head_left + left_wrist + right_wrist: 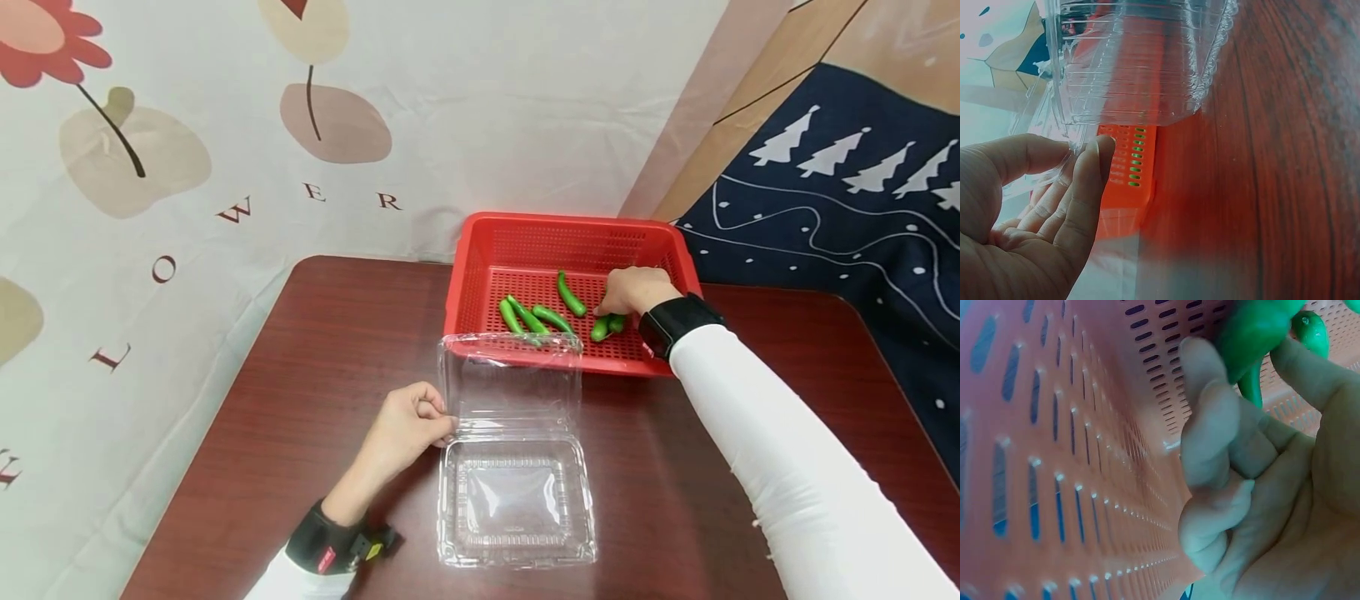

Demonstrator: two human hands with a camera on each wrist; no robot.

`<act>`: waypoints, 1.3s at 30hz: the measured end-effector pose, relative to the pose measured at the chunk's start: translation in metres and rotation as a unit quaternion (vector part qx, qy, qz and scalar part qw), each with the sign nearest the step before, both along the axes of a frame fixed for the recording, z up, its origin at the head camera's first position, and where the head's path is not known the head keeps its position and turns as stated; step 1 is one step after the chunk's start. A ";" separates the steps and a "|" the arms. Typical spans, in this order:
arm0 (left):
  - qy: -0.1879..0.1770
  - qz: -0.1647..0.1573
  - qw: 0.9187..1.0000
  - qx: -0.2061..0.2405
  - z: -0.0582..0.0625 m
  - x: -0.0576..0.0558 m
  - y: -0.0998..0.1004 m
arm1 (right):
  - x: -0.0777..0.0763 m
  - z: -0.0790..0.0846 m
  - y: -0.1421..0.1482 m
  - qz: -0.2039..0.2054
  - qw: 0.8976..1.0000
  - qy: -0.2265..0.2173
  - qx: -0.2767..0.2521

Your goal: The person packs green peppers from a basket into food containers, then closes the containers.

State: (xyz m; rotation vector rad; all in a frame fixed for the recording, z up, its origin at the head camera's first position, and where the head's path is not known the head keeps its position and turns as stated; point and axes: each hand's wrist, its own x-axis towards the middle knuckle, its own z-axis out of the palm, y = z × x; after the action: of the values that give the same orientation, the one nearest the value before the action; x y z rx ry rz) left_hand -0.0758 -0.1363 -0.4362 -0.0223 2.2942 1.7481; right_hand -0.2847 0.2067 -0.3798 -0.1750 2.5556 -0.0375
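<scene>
A clear plastic clamshell box (516,546) sits on the table with its lid (513,387) raised toward the back. At the left end of its hinge, my left hand (405,427) pinches the plastic edge between thumb and index finger, as the left wrist view shows on the box (1141,81). My right hand (636,290) reaches down into the red basket (468,250) at its right side. Its thumb and fingertips close around a green chili pepper (1254,340), partly cut off by the frame. Other green chili peppers (570,293) lie to its left on the basket floor.
Behind the box, the red basket stands at the far edge of the dark red wooden table (300,350). The raised lid overlaps the basket's front rim in the head view. A printed cloth (525,100) hangs behind the table.
</scene>
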 end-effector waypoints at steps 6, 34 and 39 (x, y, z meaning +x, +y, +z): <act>0.000 -0.003 1.000 0.000 -0.001 0.000 -0.001 | -0.002 0.002 0.005 -0.007 1.000 0.012 -0.002; 0.010 -0.006 1.000 -0.008 -0.002 -0.002 -0.004 | 0.020 -0.001 -0.015 0.223 0.970 0.093 0.036; 0.009 -0.006 1.000 -0.011 -0.002 -0.002 -0.005 | 0.020 -0.003 -0.015 0.214 0.973 0.082 0.017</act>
State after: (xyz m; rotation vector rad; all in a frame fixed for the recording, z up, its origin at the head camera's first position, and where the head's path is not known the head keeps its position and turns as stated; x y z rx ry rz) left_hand -0.0775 -0.1409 -0.4379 0.0017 2.3212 1.7245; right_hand -0.2651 0.1916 -0.3829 -0.7375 2.6230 0.1941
